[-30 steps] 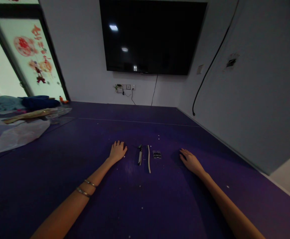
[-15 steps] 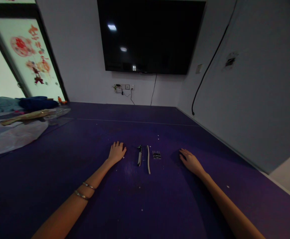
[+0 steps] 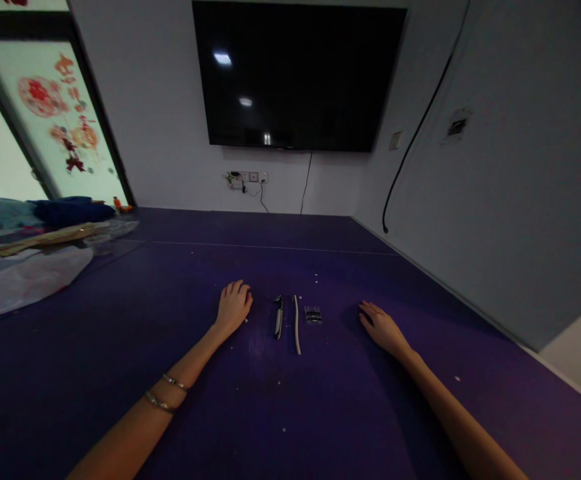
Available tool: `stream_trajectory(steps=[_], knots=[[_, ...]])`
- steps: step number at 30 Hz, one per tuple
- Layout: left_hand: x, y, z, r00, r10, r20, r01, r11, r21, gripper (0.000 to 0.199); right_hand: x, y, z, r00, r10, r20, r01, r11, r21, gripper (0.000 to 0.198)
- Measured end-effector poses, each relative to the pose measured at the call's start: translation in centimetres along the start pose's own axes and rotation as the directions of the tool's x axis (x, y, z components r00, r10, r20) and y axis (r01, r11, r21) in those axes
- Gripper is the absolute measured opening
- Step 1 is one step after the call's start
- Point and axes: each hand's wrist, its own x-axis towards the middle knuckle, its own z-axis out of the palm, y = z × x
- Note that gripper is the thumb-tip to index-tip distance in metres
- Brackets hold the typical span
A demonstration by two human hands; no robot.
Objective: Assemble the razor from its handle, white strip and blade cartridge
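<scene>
My left hand (image 3: 234, 308) rests palm down on the purple surface (image 3: 210, 427), fingers loosely spread, holding nothing. Closest to it, on its right, lies a razor (image 3: 278, 319) with a grey and black handle, its head pointing away from me. A pale, slim toothbrush (image 3: 297, 327) lies alongside the razor, roughly parallel. Right of that is a small clear case (image 3: 313, 315) with dark parts inside, perhaps razor blades. Some way further right, my right hand (image 3: 380, 328) lies palm down with fingers stretched out, touching only the surface.
Plastic bags (image 3: 35, 280) and folded cloths (image 3: 73, 210) lie at the far left. A television (image 3: 300, 80) hangs on the back wall above several sockets (image 3: 250, 177). A black cable (image 3: 415, 143) hangs along the right wall. Small white specks dot the surface.
The view has tilted up slightly, so most things sit a little lower. My left hand has shifted slightly, its fingers a bit more bent. The razor, toothbrush and case lie as before.
</scene>
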Motion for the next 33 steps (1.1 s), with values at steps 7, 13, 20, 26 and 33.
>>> stream_trajectory(steps=[7,13,20,26,33], knots=[[-0.2,5.9,-1.8,0.971,0.055,0.233,-0.022,0.990,-0.141,0.024,0.0,-0.5,-0.5,1.000,0.021,0.024,-0.020,1.000,-0.003,0.043],[0.3,8.2,-0.6,0.943,-0.028,0.331,0.086,0.983,-0.161,0.033,0.1,-0.9,-0.7,0.999,0.025,0.021,-0.024,1.000,-0.011,0.041],[1.0,8.2,0.2,0.908,-0.066,0.415,0.139,0.979,-0.149,0.036,0.0,-1.2,-1.0,0.998,0.048,0.036,-0.047,0.998,-0.029,0.043],[1.3,7.8,0.2,0.898,-0.040,0.439,0.148,0.965,-0.215,0.030,0.0,-1.2,-0.9,0.998,0.050,0.028,-0.049,0.999,-0.015,0.041],[3.2,6.0,-0.5,0.876,-0.045,0.480,0.372,0.696,-0.614,0.027,0.0,-1.0,-0.9,0.998,0.052,0.023,-0.052,0.999,-0.006,0.043]])
